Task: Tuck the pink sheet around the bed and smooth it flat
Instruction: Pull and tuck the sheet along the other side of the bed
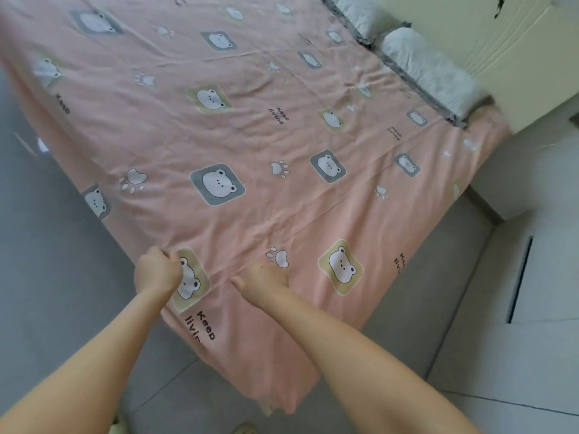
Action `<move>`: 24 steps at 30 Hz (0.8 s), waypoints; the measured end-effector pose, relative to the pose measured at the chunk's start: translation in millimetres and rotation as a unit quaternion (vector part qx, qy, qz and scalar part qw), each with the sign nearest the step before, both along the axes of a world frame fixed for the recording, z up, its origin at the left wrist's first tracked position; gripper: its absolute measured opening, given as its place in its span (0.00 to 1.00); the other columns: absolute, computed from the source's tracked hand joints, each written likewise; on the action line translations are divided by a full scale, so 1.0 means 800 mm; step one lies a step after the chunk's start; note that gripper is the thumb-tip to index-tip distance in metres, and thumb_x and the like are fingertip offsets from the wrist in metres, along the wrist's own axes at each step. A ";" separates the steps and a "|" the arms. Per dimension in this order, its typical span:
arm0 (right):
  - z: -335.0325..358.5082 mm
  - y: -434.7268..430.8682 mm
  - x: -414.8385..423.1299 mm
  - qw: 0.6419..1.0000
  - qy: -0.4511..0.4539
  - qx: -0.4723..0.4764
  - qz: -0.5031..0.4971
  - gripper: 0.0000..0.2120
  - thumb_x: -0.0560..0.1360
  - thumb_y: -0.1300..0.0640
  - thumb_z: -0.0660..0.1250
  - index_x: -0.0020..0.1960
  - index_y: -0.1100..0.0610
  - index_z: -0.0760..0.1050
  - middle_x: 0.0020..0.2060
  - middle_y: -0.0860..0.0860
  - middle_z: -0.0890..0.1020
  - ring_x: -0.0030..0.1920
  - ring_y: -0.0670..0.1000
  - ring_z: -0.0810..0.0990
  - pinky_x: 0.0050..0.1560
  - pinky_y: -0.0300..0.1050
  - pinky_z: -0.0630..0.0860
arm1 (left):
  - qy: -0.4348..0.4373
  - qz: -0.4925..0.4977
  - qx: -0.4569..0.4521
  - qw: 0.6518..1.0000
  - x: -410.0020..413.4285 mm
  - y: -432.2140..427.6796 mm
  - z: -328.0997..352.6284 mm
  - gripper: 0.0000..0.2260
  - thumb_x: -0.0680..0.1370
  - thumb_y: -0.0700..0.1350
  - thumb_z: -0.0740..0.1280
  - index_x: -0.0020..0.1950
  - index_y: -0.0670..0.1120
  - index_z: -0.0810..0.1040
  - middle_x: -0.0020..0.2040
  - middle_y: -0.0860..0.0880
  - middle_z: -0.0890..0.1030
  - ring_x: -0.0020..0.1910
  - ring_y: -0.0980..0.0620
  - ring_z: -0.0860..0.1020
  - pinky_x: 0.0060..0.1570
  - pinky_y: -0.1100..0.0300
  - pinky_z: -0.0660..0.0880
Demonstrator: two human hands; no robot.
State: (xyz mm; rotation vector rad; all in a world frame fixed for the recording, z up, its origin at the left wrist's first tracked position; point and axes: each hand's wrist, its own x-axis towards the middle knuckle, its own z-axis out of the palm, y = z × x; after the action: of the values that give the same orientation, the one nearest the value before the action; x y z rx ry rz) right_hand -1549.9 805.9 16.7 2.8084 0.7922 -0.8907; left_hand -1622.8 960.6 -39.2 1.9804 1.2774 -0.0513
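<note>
The pink sheet point(250, 126), printed with bear faces and paw marks, covers the whole bed and shows light creases. Its near corner hangs loose over the foot of the bed toward the floor. My left hand point(156, 270) grips a bunch of the sheet at the bed's near corner, fingers curled into the fabric. My right hand point(263, 280) is just to its right on the same edge, with its fingers curled into a fold of the cloth and the thumb sticking out left.
Two grey pillows point(429, 67) lie along the far side against a cream headboard point(501, 42). Grey tiled floor point(62, 277) surrounds the bed. A white cabinet point(532, 170) stands to the right. My slippers point(244, 429) show at the bottom edge.
</note>
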 end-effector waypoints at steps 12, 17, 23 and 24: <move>-0.069 0.180 -0.015 0.993 -0.009 -0.113 -0.029 0.36 0.71 0.33 0.62 0.62 0.63 0.70 0.56 0.57 0.77 0.56 0.56 0.78 0.46 0.45 0.74 | 0.026 0.041 -0.156 0.987 0.000 0.131 -0.053 0.24 0.81 0.50 0.57 0.64 0.30 0.66 0.62 0.32 0.73 0.62 0.35 0.72 0.56 0.49 0.69; -0.095 0.212 -0.019 0.989 -0.033 -0.126 0.063 0.25 0.75 0.44 0.65 0.60 0.63 0.73 0.56 0.57 0.76 0.58 0.56 0.76 0.50 0.47 0.75 | -0.025 0.098 -0.242 0.965 0.013 0.166 -0.090 0.27 0.80 0.52 0.59 0.71 0.36 0.63 0.67 0.37 0.71 0.64 0.38 0.73 0.64 0.49 0.69; -0.096 0.230 0.000 0.973 0.033 -0.171 0.150 0.07 0.69 0.72 0.66 0.45 0.63 0.73 0.52 0.58 0.81 0.53 0.58 0.80 0.43 0.46 0.73 | -0.133 0.217 -0.369 0.894 0.045 0.175 -0.104 0.20 0.79 0.47 0.63 0.67 0.37 0.70 0.60 0.40 0.77 0.46 0.45 0.78 0.57 0.49 0.75; -0.097 0.232 0.003 0.970 0.040 -0.174 0.162 0.07 0.68 0.72 0.66 0.44 0.63 0.74 0.50 0.59 0.81 0.52 0.59 0.80 0.40 0.45 0.71 | -0.125 0.207 -0.344 0.907 0.050 0.177 -0.107 0.16 0.79 0.46 0.63 0.62 0.37 0.74 0.56 0.39 0.79 0.46 0.43 0.78 0.55 0.51 0.75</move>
State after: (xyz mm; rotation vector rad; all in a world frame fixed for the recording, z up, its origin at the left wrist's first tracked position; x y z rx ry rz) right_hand -1547.5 991.5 -61.2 2.2721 0.9627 -0.9777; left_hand -1582.7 1102.5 -125.0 1.0597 1.2575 -0.0330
